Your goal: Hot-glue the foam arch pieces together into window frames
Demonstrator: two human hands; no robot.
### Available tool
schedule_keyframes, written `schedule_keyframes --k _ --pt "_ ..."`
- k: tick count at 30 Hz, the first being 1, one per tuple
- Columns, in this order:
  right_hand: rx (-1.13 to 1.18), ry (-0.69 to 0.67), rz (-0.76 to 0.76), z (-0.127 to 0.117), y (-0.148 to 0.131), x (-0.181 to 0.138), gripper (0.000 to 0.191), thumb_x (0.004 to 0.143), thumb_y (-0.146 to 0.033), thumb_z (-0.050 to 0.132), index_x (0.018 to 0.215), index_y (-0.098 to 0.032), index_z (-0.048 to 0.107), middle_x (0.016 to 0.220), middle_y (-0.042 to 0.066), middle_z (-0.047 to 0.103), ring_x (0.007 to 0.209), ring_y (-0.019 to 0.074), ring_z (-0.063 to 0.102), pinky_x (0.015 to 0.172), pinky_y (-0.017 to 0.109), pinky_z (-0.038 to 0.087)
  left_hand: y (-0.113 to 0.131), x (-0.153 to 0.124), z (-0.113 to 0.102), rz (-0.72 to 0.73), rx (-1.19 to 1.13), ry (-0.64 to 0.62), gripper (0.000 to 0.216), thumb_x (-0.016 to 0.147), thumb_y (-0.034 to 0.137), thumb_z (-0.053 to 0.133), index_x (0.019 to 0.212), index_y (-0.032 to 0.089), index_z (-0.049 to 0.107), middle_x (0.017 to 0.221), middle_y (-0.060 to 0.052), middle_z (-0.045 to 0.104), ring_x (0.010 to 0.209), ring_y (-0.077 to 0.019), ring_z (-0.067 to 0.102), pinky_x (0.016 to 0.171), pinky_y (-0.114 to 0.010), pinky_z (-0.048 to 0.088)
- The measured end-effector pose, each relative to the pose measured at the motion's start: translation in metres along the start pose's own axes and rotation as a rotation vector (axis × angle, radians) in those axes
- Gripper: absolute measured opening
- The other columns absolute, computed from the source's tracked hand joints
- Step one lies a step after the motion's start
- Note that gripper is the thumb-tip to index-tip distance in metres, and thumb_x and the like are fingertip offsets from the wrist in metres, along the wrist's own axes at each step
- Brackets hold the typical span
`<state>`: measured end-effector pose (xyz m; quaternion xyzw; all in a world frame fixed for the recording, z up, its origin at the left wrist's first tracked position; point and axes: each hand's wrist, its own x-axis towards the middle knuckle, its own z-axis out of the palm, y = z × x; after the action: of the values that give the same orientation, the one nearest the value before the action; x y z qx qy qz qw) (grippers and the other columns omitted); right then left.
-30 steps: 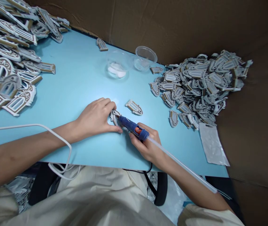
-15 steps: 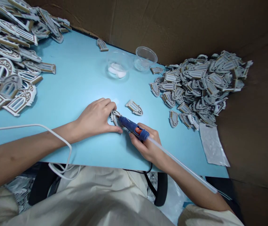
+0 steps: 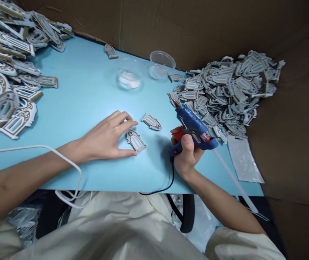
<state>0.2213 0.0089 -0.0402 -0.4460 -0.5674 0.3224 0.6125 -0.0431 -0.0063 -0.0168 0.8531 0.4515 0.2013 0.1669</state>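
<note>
My right hand point(image 3: 185, 153) grips a blue hot glue gun point(image 3: 194, 126) by its handle, nozzle tilted up and away from the table. A long clear glue stick point(image 3: 235, 180) sticks out of its back end. My left hand point(image 3: 111, 137) rests on the blue table with thumb and fingers spread around a small arched window-shaped piece point(image 3: 136, 141), white and grey with a brown edge. That piece lies flat, and the hand appears not to pinch it. Just beyond it lies a second small arched piece point(image 3: 151, 122).
Larger arched pieces are heaped point(image 3: 10, 68) at the left, smaller ones point(image 3: 224, 90) at the right. Two clear plastic cups point(image 3: 162, 65) stand at the back by a cardboard wall point(image 3: 94, 18). A white cable point(image 3: 70, 159) crosses my left forearm. A plastic bag point(image 3: 243, 159) lies at right.
The glue gun in my right hand has lifted off the small piece and swung up and right. My left fingers have opened away from the piece, which stays on the table.
</note>
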Motion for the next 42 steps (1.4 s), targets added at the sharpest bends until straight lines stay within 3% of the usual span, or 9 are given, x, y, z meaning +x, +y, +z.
schedule_keyframes --k 2,4,8,12,14,17,22,35,42 --pt "-0.042 -0.030 0.029 -0.006 0.000 0.000 0.046 0.094 -0.068 0.069 0.091 -0.022 0.070 0.084 0.005 0.072 0.059 0.0134 0.055 0.052 0.027 0.041 0.000 -0.001 -0.004 0.084 0.026 -0.044 0.060 0.090 0.035 0.077 0.146 0.016 0.064 0.141 -0.017 0.068 0.127 -0.0364 0.062 0.109 -0.049 0.051" --pt "-0.073 -0.049 0.051 -0.010 0.000 0.001 0.049 0.094 -0.070 0.067 0.091 -0.022 0.070 0.086 0.006 0.072 0.062 0.0156 0.058 0.054 0.030 0.044 0.002 -0.001 -0.007 0.059 0.074 -0.079 0.054 0.091 0.029 0.073 0.144 0.018 0.067 0.130 -0.015 0.074 0.120 -0.0361 0.065 0.102 -0.049 0.051" --pt "-0.147 -0.080 0.072 -0.015 0.000 0.003 0.052 0.095 -0.074 0.065 0.091 -0.022 0.070 0.088 0.009 0.072 0.068 0.0199 0.061 0.058 0.034 0.048 0.011 -0.001 -0.010 -0.052 0.094 -0.087 0.064 0.088 0.057 0.084 0.139 0.019 0.071 0.102 -0.011 0.076 0.104 -0.0366 0.068 0.091 -0.048 0.052" --pt "-0.180 -0.159 0.072 -0.020 -0.003 0.003 0.053 0.098 -0.074 0.063 0.092 -0.022 0.072 0.082 0.007 0.070 0.065 0.0191 0.059 0.058 0.034 0.047 0.008 -0.002 -0.013 -0.050 0.059 -0.048 0.076 0.083 0.053 0.088 0.147 0.018 0.065 0.131 -0.016 0.069 0.117 -0.0385 0.065 0.100 -0.052 0.054" --pt "-0.206 -0.243 0.050 -0.022 -0.006 0.002 0.049 0.101 -0.069 0.064 0.093 -0.022 0.073 0.080 0.005 0.069 0.065 0.0186 0.058 0.060 0.033 0.047 0.003 -0.002 -0.012 -0.075 0.052 -0.048 0.077 0.082 0.047 0.088 0.148 0.016 0.063 0.140 -0.017 0.064 0.124 -0.0392 0.061 0.107 -0.053 0.053" --pt "-0.301 -0.452 0.010 -0.021 -0.010 0.000 0.038 0.105 -0.055 0.063 0.089 -0.021 0.069 0.078 0.004 0.065 0.068 0.0180 0.058 0.065 0.033 0.047 -0.003 -0.001 -0.006 -0.153 0.027 -0.043 0.071 0.083 0.049 0.089 0.140 0.015 0.067 0.135 -0.016 0.064 0.123 -0.0372 0.062 0.110 -0.052 0.053" --pt "-0.448 -0.706 -0.063 -0.008 -0.016 -0.003 0.039 0.106 -0.041 0.059 0.075 -0.022 0.048 0.074 0.001 0.054 0.066 0.0142 0.049 0.063 0.030 0.036 -0.003 0.004 0.004 -0.240 -0.005 0.030 0.068 0.076 0.055 0.096 0.127 0.017 0.071 0.123 -0.012 0.066 0.117 -0.0355 0.063 0.106 -0.051 0.055" --pt "-0.567 -0.730 -0.093 0.002 -0.015 -0.004 0.039 0.108 -0.044 0.056 0.078 -0.023 0.042 0.072 0.001 0.051 0.063 0.0144 0.045 0.062 0.030 0.031 -0.006 0.003 0.011 -0.231 -0.014 0.078 0.070 0.072 0.062 0.098 0.121 0.020 0.070 0.118 -0.009 0.065 0.112 -0.0340 0.061 0.102 -0.048 0.053" --pt "-0.574 -0.733 -0.134 0.005 -0.025 -0.007 0.036 0.105 -0.035 0.057 0.077 -0.023 0.039 0.070 -0.001 0.045 0.059 0.0126 0.039 0.059 0.029 0.029 -0.002 0.005 0.013 -0.256 0.025 0.068 0.073 0.073 0.065 0.097 0.120 0.017 0.070 0.118 -0.012 0.067 0.113 -0.0359 0.062 0.101 -0.050 0.054"
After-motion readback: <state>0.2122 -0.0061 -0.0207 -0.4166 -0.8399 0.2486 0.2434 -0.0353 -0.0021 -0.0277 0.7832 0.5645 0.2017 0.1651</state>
